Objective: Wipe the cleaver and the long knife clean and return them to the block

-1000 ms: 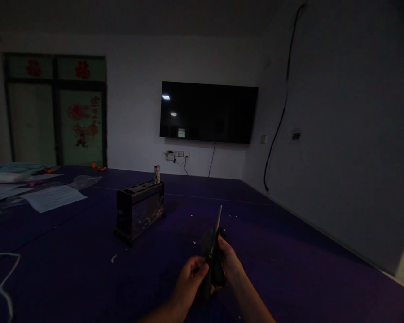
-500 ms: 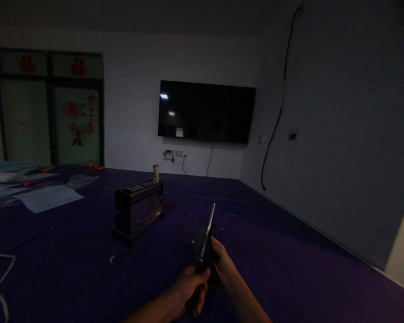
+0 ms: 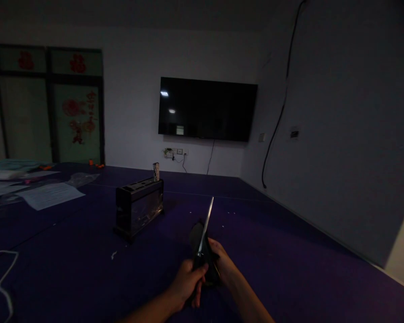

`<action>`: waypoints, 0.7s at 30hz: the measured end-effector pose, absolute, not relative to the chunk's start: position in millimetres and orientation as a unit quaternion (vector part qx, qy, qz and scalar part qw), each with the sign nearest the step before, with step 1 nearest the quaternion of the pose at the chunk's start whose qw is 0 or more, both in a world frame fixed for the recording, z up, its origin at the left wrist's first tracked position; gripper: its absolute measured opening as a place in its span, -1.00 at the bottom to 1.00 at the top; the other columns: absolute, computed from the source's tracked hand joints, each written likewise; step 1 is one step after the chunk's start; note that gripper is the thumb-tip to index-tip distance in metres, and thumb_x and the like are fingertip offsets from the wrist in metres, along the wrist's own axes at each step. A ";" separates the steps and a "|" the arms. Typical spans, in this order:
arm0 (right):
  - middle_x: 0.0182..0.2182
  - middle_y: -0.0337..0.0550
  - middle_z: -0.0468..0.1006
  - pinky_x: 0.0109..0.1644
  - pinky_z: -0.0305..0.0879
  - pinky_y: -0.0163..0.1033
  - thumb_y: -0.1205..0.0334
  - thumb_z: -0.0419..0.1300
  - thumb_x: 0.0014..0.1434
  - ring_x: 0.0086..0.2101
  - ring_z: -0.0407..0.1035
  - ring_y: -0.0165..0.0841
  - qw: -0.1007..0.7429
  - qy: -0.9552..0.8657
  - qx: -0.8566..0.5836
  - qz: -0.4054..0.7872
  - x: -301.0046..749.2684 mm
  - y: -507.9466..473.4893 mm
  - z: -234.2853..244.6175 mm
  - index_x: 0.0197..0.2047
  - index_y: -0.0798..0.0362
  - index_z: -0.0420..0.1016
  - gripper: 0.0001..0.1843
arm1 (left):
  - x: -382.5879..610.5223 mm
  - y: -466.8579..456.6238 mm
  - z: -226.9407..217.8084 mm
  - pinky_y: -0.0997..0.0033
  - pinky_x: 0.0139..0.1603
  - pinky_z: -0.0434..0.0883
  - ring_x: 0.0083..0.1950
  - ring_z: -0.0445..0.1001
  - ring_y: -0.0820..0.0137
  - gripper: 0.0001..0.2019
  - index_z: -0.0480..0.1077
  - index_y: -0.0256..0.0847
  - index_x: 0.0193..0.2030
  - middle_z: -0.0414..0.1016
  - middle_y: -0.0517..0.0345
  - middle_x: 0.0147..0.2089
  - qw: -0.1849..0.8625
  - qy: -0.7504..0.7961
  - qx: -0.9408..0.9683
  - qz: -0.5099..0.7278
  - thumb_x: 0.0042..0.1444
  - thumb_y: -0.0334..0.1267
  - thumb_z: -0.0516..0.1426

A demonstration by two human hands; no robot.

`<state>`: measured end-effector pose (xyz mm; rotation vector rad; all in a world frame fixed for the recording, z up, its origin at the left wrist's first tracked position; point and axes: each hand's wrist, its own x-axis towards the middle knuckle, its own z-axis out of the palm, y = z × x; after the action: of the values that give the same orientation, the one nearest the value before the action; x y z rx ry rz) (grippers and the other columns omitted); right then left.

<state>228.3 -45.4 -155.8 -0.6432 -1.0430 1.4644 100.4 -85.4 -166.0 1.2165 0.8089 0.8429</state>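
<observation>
I see the knife (image 3: 205, 226) in the lower middle of the frame. Its blade is thin and narrow, seen nearly edge-on, pale where it catches the little light there is, with the tip pointing up and away. The room is dim, so I can't make out the handle's colour.

My left hand (image 3: 186, 285) is clenched around the handle, fingers curled under it. My right hand (image 3: 220, 264) sits just beside it, wrapped around a dark object (image 3: 195, 237) that lies against the lower part of the blade. I cannot tell what that object is.

Both hands are over a wide purple surface (image 3: 289, 269). To the left of the blade and further back stands a black knife block (image 3: 138, 213) with one pale handle (image 3: 156, 171) sticking up from its far end.

Sheets of paper (image 3: 50, 195) lie at the left, and a white cord (image 3: 3, 273) curls in the lower left corner. A dark television (image 3: 207, 109) hangs on the far wall in the upper middle. A door (image 3: 50, 103) with red cut-outs is at the upper left.
</observation>
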 end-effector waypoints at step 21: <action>-0.59 -0.23 0.46 -0.50 0.16 -0.38 0.10 0.36 -0.16 -0.60 0.27 -0.47 0.588 -0.435 -0.280 0.622 221.1 -47.4 -154.3 -0.42 0.14 0.49 -0.71 | 95.0 -78.4 -165.2 0.59 -0.84 0.00 -0.84 0.18 0.50 -0.67 0.19 -0.23 -0.50 0.19 0.33 -0.78 0.652 0.405 0.551 0.327 -0.02 0.04 0.03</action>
<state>221.1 -47.4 -154.3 -0.6513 -1.0126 1.4487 95.0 -78.4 -165.2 1.2499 0.9190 0.7423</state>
